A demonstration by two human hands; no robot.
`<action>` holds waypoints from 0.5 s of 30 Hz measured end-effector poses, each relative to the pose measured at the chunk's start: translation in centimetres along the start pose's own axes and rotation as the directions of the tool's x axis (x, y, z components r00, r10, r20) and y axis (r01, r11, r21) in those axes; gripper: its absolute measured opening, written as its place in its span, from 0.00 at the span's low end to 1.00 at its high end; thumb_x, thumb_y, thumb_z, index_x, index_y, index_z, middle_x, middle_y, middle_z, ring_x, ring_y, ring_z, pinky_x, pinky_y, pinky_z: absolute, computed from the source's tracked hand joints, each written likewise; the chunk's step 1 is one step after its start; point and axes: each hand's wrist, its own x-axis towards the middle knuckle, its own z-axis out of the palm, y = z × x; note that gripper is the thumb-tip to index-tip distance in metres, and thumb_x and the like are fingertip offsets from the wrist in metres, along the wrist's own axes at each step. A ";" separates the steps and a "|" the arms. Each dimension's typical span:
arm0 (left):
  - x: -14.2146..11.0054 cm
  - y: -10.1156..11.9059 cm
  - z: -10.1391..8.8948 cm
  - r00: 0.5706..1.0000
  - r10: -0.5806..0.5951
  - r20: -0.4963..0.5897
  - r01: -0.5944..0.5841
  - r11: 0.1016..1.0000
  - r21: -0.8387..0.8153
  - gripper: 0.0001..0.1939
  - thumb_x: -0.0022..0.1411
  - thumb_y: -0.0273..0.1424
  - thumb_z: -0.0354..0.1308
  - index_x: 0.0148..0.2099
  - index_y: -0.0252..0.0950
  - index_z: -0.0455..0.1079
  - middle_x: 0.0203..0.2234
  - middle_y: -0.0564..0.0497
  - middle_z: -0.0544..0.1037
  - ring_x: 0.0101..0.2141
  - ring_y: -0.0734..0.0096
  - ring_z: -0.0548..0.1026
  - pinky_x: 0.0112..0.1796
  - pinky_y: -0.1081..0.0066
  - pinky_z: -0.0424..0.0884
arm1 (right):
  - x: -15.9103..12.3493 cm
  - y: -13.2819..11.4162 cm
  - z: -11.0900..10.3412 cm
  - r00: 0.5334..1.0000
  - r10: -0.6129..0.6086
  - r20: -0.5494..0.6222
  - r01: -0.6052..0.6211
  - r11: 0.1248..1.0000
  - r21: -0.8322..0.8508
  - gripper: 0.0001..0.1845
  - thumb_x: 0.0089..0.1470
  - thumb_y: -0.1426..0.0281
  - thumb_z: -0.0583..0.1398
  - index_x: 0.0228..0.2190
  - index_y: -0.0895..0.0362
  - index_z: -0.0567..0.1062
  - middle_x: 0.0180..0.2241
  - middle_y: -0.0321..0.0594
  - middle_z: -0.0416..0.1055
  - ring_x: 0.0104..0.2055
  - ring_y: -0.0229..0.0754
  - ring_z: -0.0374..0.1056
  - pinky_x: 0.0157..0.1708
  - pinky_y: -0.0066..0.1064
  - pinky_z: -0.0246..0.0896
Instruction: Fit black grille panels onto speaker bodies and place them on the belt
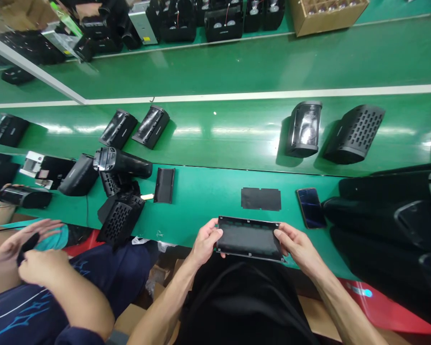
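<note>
While the left hand and the right hand grip it by its short ends, fingers closed round the edges, the black rectangular panel is held at the near edge of the green counter; whether it touches the counter cannot be told. Small marks dot its rim, too small to identify. Directly ahead of the panel lies a flat black sheet, with a dark smartphone ahead and to the right of the panel's right end. Left of the panel, a slim black grille piece lies beside a perforated speaker housing and a black cylindrical speaker body. Farther left of the panel, a co-worker's hands hold a small black part over a navy-clad lap. Right of the panel, large black shapes are heaped, their kind hard to tell. Well beyond the panel, two black speakers stand on a green lane, and a cardboard carton sits farther off.
</note>
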 end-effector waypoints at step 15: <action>0.0 -0.1 0.0 1.000 0.007 0.023 -0.006 0.999 -0.052 0.28 0.59 0.44 0.68 0.54 0.32 0.69 0.25 0.55 0.74 0.17 0.76 0.71 0.17 0.73 0.74 | 0.0 -0.7 0.2 0.999 0.029 -0.023 -0.028 0.999 0.022 0.32 0.46 0.40 0.69 0.32 0.55 0.71 0.18 0.25 0.55 0.19 0.31 0.48 0.20 0.27 0.42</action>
